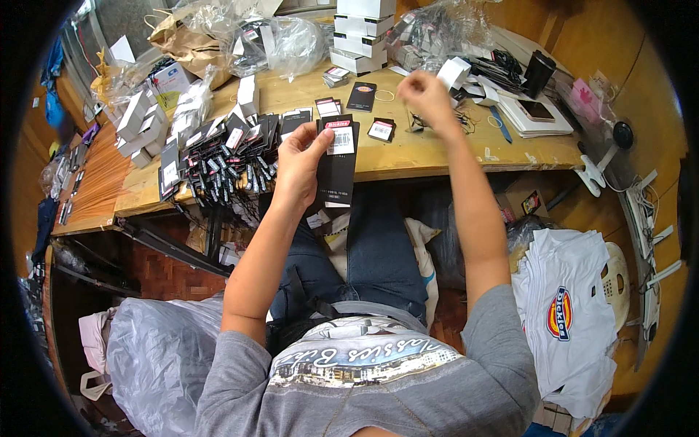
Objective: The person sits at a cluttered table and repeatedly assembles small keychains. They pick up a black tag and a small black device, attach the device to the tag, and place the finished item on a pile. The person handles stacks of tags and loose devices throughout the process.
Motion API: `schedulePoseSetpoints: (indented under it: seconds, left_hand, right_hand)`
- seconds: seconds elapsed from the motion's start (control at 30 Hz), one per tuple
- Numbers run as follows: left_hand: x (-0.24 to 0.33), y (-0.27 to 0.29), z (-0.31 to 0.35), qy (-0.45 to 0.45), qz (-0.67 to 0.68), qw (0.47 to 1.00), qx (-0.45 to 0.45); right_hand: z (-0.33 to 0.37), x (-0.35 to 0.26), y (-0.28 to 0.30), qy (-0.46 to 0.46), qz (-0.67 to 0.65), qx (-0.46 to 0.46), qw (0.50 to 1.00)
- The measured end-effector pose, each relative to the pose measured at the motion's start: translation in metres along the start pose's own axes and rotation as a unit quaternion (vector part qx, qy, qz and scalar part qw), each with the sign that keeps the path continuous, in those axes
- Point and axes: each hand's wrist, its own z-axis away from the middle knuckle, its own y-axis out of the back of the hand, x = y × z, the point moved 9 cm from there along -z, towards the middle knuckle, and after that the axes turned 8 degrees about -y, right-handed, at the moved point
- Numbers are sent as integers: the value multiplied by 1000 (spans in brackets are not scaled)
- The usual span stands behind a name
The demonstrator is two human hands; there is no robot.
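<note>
My left hand [301,160] pinches a black hang tag [336,167] by its left edge, just off the table's front edge. A white barcode sticker with a red strip covers the tag's top. My right hand [429,102] is raised over the table with its fingers drawn together; whatever they hold, if anything, I cannot make out. Beneath it lies a tangle of dark cords [416,124]. Between my hands are a black card [362,96] with a coloured logo and a small stack of stickered tags [381,130]. More tags [328,107] lie behind the left hand.
A large heap of black tags with cords [229,149] covers the table's left front. White boxes [360,40] are stacked at the back, near plastic bags [295,44]. To the right are a blue tool [501,124], a phone [535,110] and white shirts [561,306].
</note>
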Motion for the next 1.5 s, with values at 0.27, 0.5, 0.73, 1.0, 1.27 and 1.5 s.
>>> schedulePoseSetpoints:
  seconds: [0.27, 0.5, 0.73, 1.0, 1.27, 1.5]
  left_hand:
    - [-20, -25, 19, 100, 156, 981, -55]
    - [-28, -35, 43, 109, 132, 983, -63]
    - [-48, -17, 50, 70, 31, 997, -31]
    - [-61, -8, 66, 15, -69, 997, -39]
    - [-55, -10, 76, -45, -228, 968, -95]
    - [-36, -24, 80, -137, -291, 935, -150]
  right_hand:
    - [-41, -56, 121, 141, -374, 65, 914]
    - [37, -76, 125, 138, -449, 114, 875]
    - [104, -55, 117, 107, -471, 102, 869]
    - [169, 12, -21, -168, -384, -29, 908]
    - [198, 40, -64, -256, -339, -52, 904]
    - [200, 42, -67, -250, -360, -45, 898]
